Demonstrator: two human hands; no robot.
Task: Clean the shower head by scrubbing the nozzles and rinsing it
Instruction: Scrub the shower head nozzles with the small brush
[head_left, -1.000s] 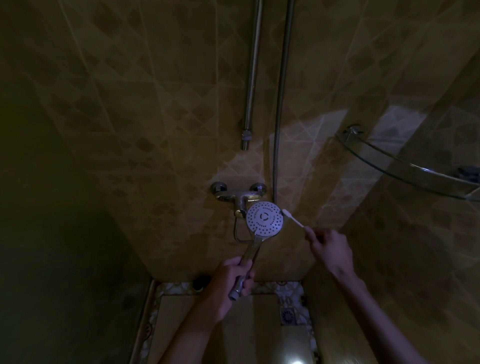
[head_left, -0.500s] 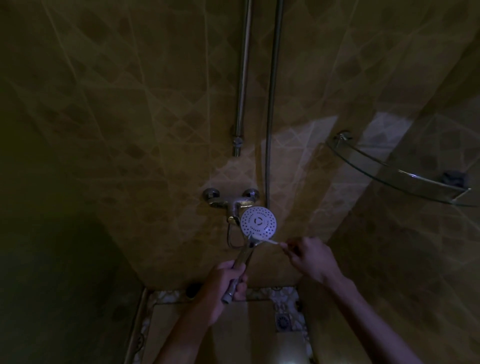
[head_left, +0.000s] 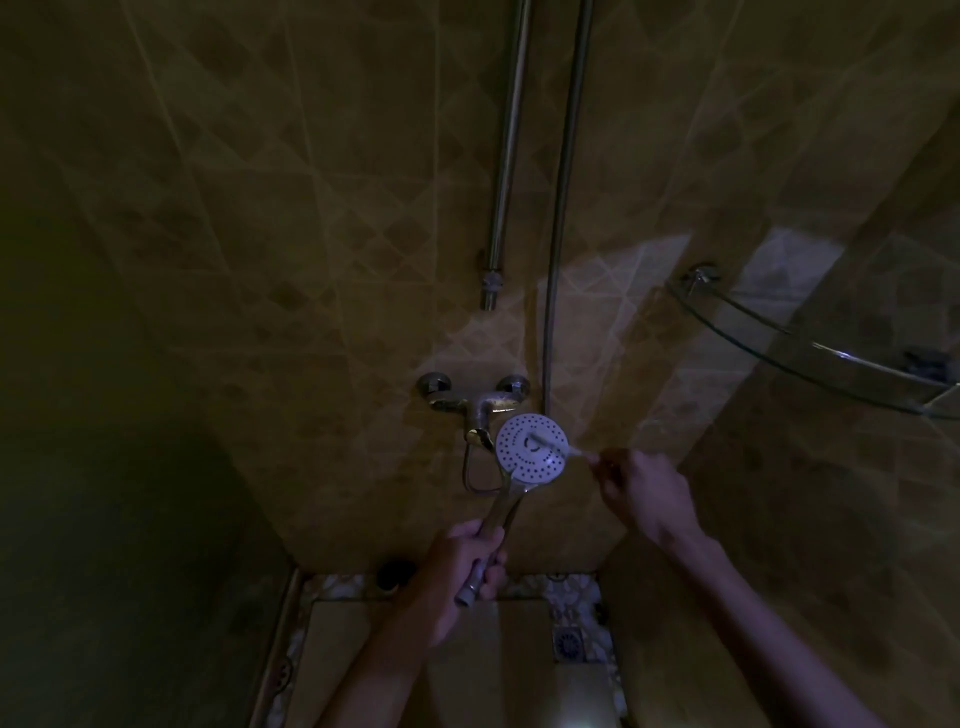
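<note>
The round white shower head (head_left: 519, 462) faces me, its nozzle holes showing, in front of the tiled wall. My left hand (head_left: 462, 566) is closed around its chrome handle low down. My right hand (head_left: 647, 493) grips a white toothbrush (head_left: 558, 447) whose bristle end lies across the middle of the nozzle face. The room is dim.
A chrome mixer tap (head_left: 475, 397) is fixed to the wall just behind the shower head. A riser rail (head_left: 506, 156) and hose (head_left: 566, 182) run up the wall. A glass corner shelf (head_left: 810, 348) juts out at the right. Floor drain (head_left: 569, 644) below.
The toothbrush head moved from the right edge of the shower head, then below its lower rim, up onto the centre of the nozzle face. My right hand shifted with it.
</note>
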